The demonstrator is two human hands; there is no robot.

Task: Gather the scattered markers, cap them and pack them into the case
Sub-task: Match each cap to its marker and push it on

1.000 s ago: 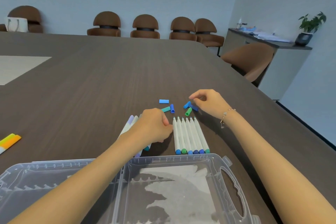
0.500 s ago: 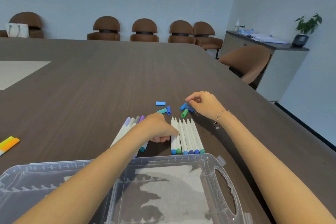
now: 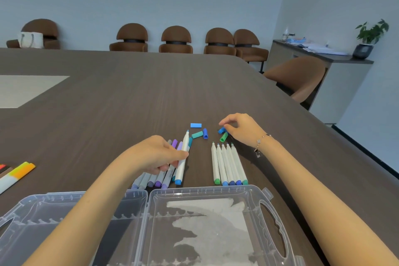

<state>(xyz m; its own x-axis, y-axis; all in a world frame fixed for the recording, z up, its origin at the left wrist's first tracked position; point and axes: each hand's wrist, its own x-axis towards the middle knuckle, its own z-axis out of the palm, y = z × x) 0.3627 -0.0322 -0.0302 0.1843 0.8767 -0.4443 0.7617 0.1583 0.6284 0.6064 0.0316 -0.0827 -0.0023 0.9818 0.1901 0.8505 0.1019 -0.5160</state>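
Dark wood-grain table [image 3: 108, 101], clear case [image 3: 211, 192] open along the bottom edge, both hands among markers at centre frame.

Just above the case's rim, a row of five uncapped markers [image 3: 227, 164] lies side by side right of centre; left of it a bunch of capped purple and grey markers [image 3: 155, 180] carries print too small to read. The left hand [image 3: 154, 154] pinches a white uncapped marker [image 3: 182, 157] with a blue end, lifted over that bunch. Higher up, loose caps [image 3: 199, 134] in teal and blue are scattered; the right hand [image 3: 241, 128], fingers curled, pinches a blue cap [image 3: 221, 130] beside a green one. Orange and yellow markers [image 3: 18, 171] sit at the left edge. Brown chairs [image 3: 176, 39] line the far wall.
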